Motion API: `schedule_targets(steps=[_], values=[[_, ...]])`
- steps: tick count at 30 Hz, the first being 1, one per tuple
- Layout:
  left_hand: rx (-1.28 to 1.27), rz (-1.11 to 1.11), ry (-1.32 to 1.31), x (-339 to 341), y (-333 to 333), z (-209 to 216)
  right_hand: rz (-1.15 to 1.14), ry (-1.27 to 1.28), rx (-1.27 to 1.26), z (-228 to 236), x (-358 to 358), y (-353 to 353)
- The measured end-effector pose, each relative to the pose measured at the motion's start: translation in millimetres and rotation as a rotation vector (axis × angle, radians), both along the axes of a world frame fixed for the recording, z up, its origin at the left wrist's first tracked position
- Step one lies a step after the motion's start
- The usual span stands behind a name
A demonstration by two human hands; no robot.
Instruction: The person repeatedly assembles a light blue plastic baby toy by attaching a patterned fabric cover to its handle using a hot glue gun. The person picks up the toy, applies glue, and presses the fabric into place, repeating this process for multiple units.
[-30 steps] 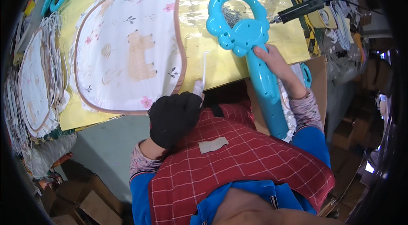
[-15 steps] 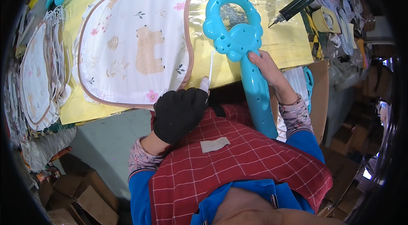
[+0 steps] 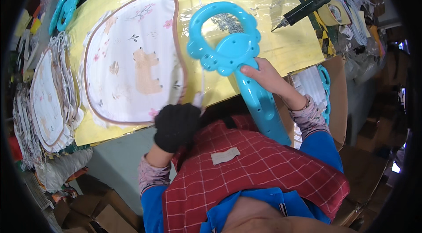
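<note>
My left hand (image 3: 176, 128), in a black glove that leaves the fingertips bare, grips the near right corner of a white fabric panel (image 3: 125, 81). The panel has brown edging and a printed bear, flowers and leaves. White wrapping covers one fingertip, beside a thin white cord or wire (image 3: 203, 76). Bare and closed, my right hand (image 3: 263, 74) holds a turquoise plastic piece (image 3: 237, 47) just below its scalloped ring, thumb on top. The ring end is over the table; the long handle slants down past the table edge toward my apron.
Small metal pins or screws (image 3: 226, 23) lie in a heap behind the ring. A corded black electric screwdriver (image 3: 303, 9) points in from the right, near a yellow container (image 3: 336, 12). Fabric panels (image 3: 48, 101) stack at left; more turquoise parts (image 3: 72, 2) lie far left. A carton (image 3: 337, 101) stands at right.
The turquoise piece has moved left and slightly nearer in my right hand. My left hand has shifted a little left and toward me, still at the panel's corner. The view has tilted slightly.
</note>
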State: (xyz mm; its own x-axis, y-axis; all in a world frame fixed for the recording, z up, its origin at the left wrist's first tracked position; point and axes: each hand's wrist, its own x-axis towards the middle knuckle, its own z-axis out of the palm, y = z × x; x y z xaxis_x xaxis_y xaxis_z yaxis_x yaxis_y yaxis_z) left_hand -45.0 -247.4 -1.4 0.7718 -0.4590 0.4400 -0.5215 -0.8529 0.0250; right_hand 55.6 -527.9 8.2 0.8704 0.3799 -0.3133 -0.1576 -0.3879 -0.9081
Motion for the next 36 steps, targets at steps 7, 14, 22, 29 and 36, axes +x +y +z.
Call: schedule_targets(steps=[7,14,22,29,36], values=[[0.024,0.038,0.074,2,126,-10,0.608,-0.147,-0.297,16,21,50],[-0.068,0.018,0.036,50,49,27,0.510,-0.899,-0.349,-20,69,22],[0.058,0.069,0.473,158,-1,14,0.692,-1.210,-0.100,-18,111,12],[0.025,0.055,0.257,98,3,50,0.579,-1.071,0.064,3,83,36],[0.021,0.108,0.279,95,7,43,0.528,-1.115,-0.114,-2,69,48]])
